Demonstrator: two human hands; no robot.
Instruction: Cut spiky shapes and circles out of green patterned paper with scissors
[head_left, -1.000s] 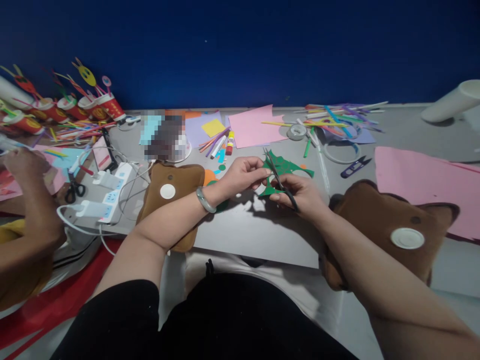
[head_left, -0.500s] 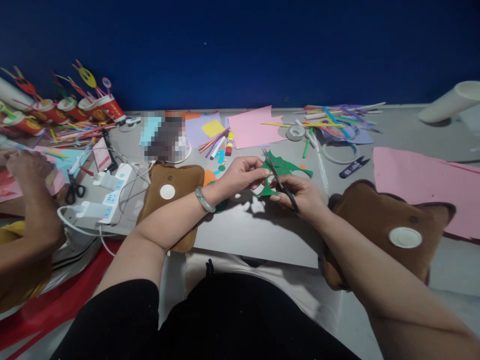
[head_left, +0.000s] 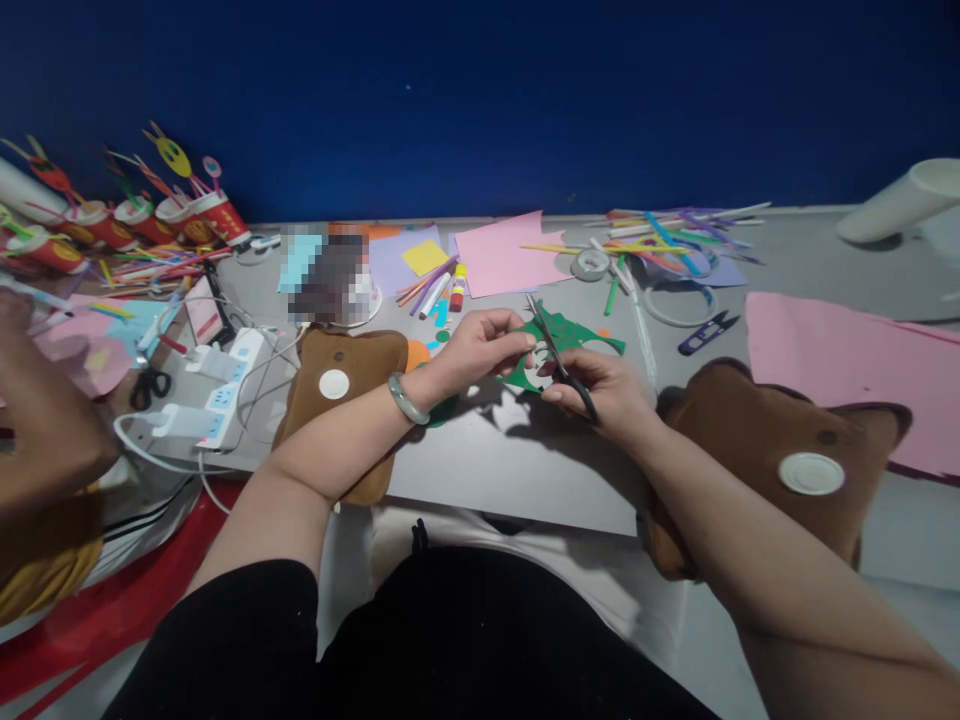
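Observation:
Near the middle of the table my right hand [head_left: 600,388] is closed on black-handled scissors [head_left: 577,391], whose blades point up and left over green paper. My left hand [head_left: 491,350] pinches the edge of the green paper [head_left: 571,338] from the left, close to the blades. White rounded areas show in the paper, and small white scraps [head_left: 511,412] lie below it. Exactly what lies between my left fingertips is too small to make out.
Brown cushions [head_left: 780,450] lie on both sides. A power strip [head_left: 229,390] with cables, a glue stick [head_left: 457,288], a tape roll [head_left: 590,263], purple snips [head_left: 707,333] and red cups [head_left: 219,217] surround the work. A person's arm [head_left: 52,420] is at far left.
The green paper has shifted and turned slightly between my hands, with more white showing by the blades. At far left the other person's arm has moved left, uncovering pink paper.

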